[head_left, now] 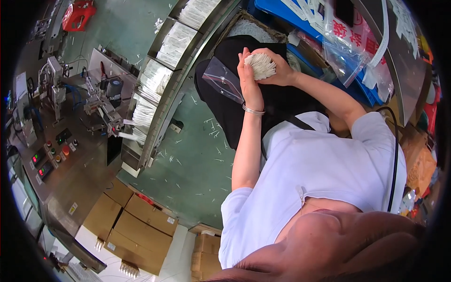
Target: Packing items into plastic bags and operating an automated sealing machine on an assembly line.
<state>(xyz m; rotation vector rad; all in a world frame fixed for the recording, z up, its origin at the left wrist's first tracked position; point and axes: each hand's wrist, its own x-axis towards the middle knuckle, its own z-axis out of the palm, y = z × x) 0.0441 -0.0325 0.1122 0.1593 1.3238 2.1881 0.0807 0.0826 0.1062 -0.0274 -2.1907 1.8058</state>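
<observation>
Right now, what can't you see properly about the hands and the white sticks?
- Bundle, head view: its length is hidden inside the right hand.
- Left hand: its palm faces away.
- Clear bag: whether it's empty; glare hides it.
- Each stick: too small to count.

Bright, even overhead light fills the room, with soft shadows. Glare sits on the clear plastic bags (350, 56) at one o'clock and on the steel machine top (80, 174) at nine o'clock. Straight edges bow toward the black fisheye rim; the centre stays sharp.
</observation>
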